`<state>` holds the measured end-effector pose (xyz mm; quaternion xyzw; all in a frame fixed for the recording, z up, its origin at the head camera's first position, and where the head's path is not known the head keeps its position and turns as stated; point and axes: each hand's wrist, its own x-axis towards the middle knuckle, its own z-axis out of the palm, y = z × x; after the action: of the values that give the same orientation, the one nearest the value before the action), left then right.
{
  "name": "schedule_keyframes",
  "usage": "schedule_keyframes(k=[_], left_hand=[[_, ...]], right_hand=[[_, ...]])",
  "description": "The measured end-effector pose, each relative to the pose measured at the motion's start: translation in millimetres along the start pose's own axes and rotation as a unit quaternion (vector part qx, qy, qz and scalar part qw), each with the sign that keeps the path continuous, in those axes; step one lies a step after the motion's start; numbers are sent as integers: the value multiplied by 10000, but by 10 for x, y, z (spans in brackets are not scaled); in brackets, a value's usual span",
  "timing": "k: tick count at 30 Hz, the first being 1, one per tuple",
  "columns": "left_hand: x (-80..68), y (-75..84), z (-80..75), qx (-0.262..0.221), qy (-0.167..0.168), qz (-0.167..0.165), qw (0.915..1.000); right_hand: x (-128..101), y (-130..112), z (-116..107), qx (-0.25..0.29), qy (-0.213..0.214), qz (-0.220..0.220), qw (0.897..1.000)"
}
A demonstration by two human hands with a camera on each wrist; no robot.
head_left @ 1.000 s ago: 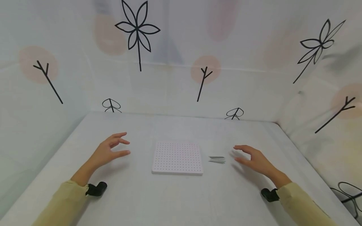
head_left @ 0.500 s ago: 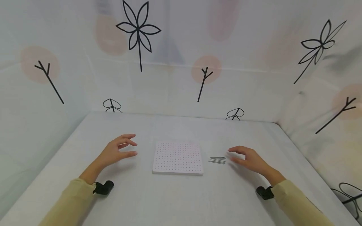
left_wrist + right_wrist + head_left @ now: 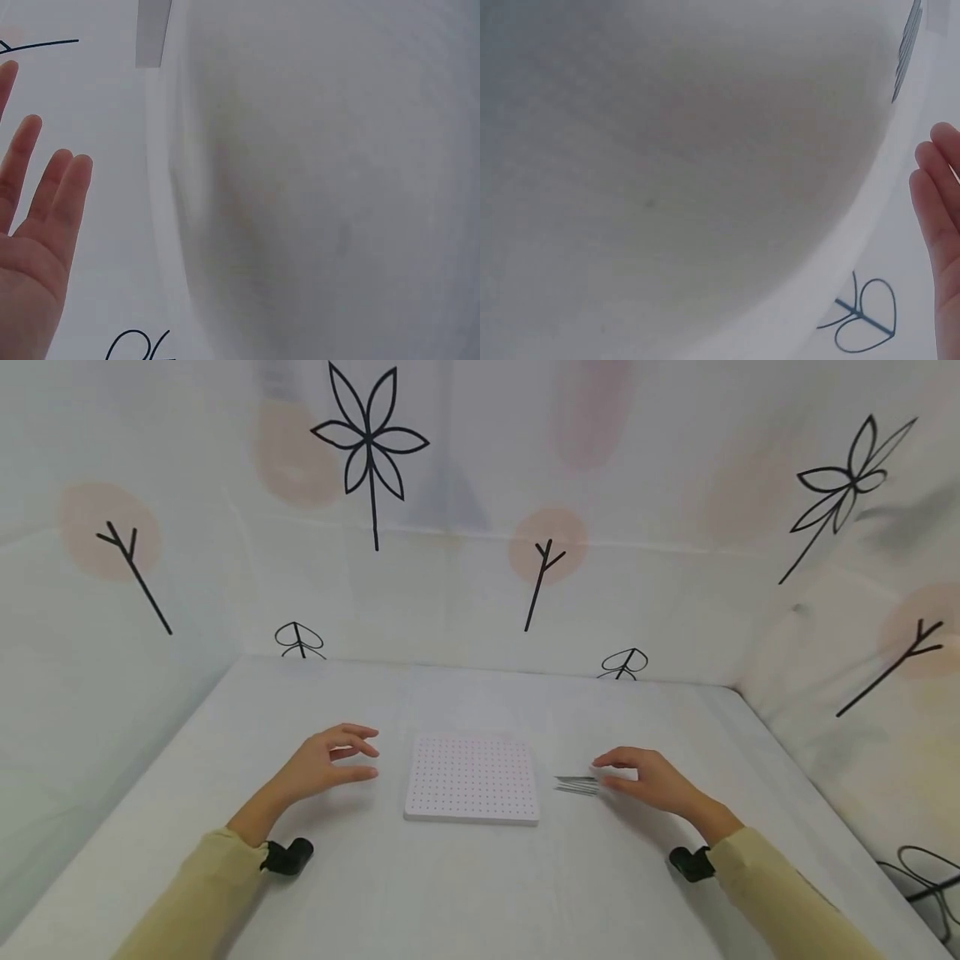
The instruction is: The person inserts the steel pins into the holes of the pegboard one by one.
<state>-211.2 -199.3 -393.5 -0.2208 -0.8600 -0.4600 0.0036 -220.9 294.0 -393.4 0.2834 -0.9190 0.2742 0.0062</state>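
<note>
Both hands have slid inward. Head view: the right hand [image 3: 651, 778], fingers loosely spread and holding nothing, now has its fingertips at the right end of the thin needles [image 3: 576, 786], which lie lengthwise left to right beside the dotted board [image 3: 472, 779]. The left hand [image 3: 324, 764] hovers open, left of the board. Wrist views: only straight fingers and the white table show.

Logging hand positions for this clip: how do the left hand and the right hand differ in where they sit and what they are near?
The left hand hovers apart from the white dotted board, with a bare gap between them; the right hand has its fingertips at the end of the thin dark pins. The left hand has nothing beside it but the board; the right hand has the pins between it and the board. Both are open, fingers relaxed, holding nothing.
</note>
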Motion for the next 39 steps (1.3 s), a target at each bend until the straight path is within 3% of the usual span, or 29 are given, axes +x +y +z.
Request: schedule_keyframes(k=[11, 20, 32, 39], left_hand=[[87, 35, 113, -75, -446, 43, 9990], [168, 51, 212, -17, -800, 104, 9967], [250, 131, 362, -196, -1407, 130, 9898], [288, 139, 389, -121, -1723, 251, 9847]], right_hand=[[118, -33, 27, -51, -323, -12, 9995], [243, -25, 51, 227, -702, -113, 9972], [392, 3, 111, 349, -1055, -28, 9938], [452, -23, 139, 367, -1212, 540, 9905]])
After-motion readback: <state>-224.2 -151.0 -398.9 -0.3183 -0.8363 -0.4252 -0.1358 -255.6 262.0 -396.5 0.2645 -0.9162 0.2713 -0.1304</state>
